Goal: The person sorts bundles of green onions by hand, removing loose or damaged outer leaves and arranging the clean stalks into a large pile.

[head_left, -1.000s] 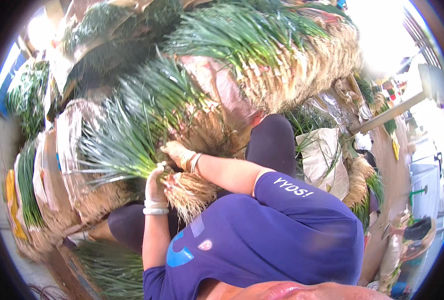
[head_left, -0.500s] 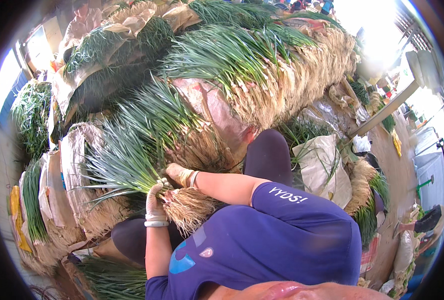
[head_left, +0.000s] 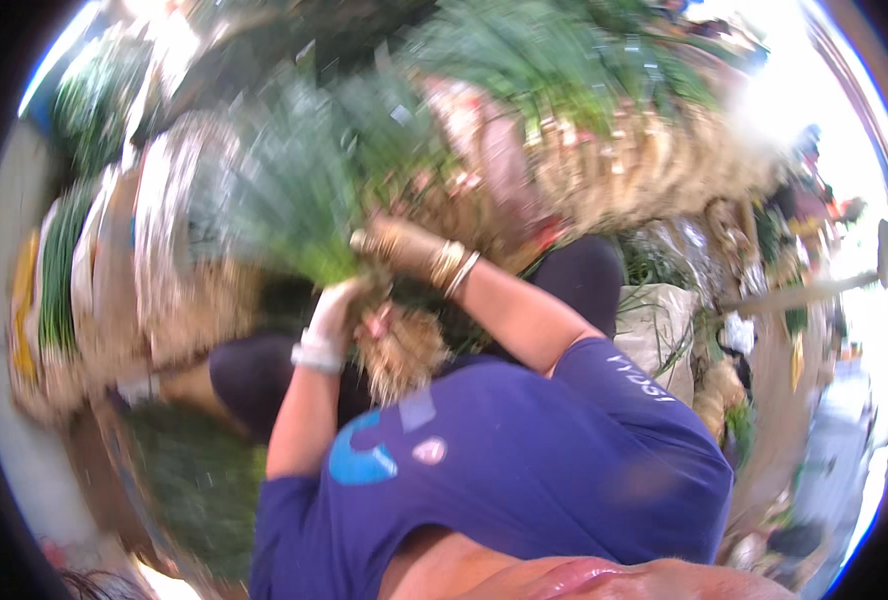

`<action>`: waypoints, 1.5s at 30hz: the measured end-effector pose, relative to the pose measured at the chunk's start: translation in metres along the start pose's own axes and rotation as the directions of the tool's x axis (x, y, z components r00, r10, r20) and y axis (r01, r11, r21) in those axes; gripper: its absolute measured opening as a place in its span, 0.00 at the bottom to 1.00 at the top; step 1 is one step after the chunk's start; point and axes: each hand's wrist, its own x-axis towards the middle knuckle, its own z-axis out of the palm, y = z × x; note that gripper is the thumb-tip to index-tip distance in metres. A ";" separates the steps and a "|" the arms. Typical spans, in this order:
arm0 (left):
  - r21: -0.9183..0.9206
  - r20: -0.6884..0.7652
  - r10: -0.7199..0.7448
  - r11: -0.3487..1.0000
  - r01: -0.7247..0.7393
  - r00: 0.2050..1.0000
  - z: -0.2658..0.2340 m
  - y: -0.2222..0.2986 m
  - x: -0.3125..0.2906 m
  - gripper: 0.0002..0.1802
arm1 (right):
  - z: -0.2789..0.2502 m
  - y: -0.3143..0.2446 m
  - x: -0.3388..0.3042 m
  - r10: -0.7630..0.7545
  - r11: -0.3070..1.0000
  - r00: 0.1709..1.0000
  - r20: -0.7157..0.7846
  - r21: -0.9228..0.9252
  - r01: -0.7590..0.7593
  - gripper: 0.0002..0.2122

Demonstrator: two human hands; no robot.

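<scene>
A bunch of green onions (head_left: 316, 235) is held before my chest, its leaves fanning up to the left and its pale roots (head_left: 404, 352) hanging toward my shirt. My left hand (head_left: 336, 308), in a light glove with a white band at the wrist, is closed round the stems from the left. Against the bunch's right side, a little higher, is my gloved right hand (head_left: 402, 246), its fingers curled at the stems. Motion blurs both hands, and the fingertips behind the bunch are hidden.
Beyond my hands lie more green onions in rows, with a long root-fringed pile (head_left: 654, 165) at the far right. Brown and pale wrappings (head_left: 179, 200) hold bundles at the left. My dark-clad knees (head_left: 579, 290) flank the bunch. A pole (head_left: 804, 292) crosses at the right.
The view has swung and blurred. The bunch has turned more upright, its roots now pointing down. My right hand has shifted up along the stems, while my left keeps its hold.
</scene>
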 end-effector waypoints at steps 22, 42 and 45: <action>-0.048 -0.233 0.230 0.968 -0.247 0.945 -0.027 0.034 -0.021 0.11 | -0.030 0.000 0.058 0.392 0.763 0.846 -0.362 -0.386 -0.519 0.12; -0.193 -0.094 0.107 0.973 -0.124 0.990 -0.019 0.010 0.004 0.16 | 0.039 -0.005 -0.024 0.067 0.998 0.931 -0.358 0.035 -0.058 0.05; -0.158 -0.121 0.041 0.986 -0.060 0.992 -0.022 0.012 0.000 0.12 | 0.052 -0.006 -0.036 0.086 0.987 0.966 -0.244 0.155 -0.049 0.04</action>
